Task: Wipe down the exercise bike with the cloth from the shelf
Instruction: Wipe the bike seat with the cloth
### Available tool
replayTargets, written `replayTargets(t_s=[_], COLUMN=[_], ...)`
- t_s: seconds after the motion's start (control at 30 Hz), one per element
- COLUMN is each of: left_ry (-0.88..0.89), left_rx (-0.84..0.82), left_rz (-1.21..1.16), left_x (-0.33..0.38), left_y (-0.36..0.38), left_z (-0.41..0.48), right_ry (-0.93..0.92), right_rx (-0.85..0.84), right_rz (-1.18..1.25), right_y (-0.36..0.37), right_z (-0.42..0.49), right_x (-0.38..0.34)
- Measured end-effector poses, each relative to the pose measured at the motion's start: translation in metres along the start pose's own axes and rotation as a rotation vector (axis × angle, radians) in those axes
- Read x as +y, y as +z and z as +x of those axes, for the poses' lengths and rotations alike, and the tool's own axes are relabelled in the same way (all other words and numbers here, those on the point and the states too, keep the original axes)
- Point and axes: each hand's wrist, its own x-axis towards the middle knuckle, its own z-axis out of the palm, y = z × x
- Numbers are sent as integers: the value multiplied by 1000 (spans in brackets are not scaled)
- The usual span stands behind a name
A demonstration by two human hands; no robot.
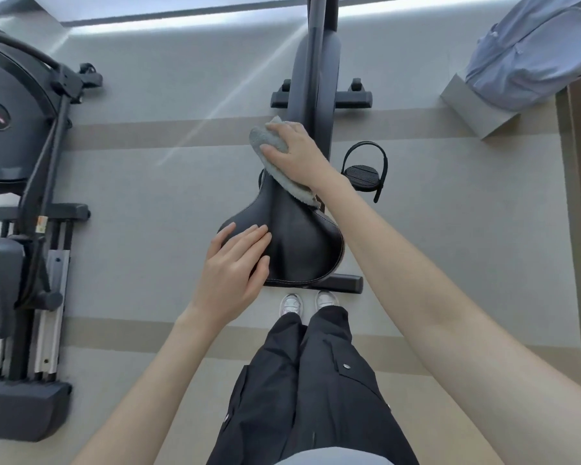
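The cloth (275,156) lies over the far nose of the bike's (316,72) saddle (302,243), bunched under the right hand (299,152), whose fingers curl over it and press it down. The left hand (235,266) rests flat on the saddle's near left edge, its 4 fingers close together, thumb apart. The cloth looks soft, light and limp, so it probably wipes best wadded under the palm. The saddle looks smooth and firm, likely slick; bracing it at the wide near end seems sensible.
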Motion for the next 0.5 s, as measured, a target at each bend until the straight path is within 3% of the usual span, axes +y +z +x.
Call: replayTargets(t_s=[0.27, 0.37, 0.5], left_ry=[45, 73, 159], left_rx=[-63, -74, -91], left_rz=[14, 8, -6], left_x=[-5, -9, -17], left_y=[-6, -8, -12], left_z=[0, 3, 8], right_ry=[23, 1, 2], right_rx=[-146, -98, 64], right_rz=[-38, -140, -30], right_y=[6, 4, 7], right_z=[-80, -103, -132], right_x=[27, 32, 38])
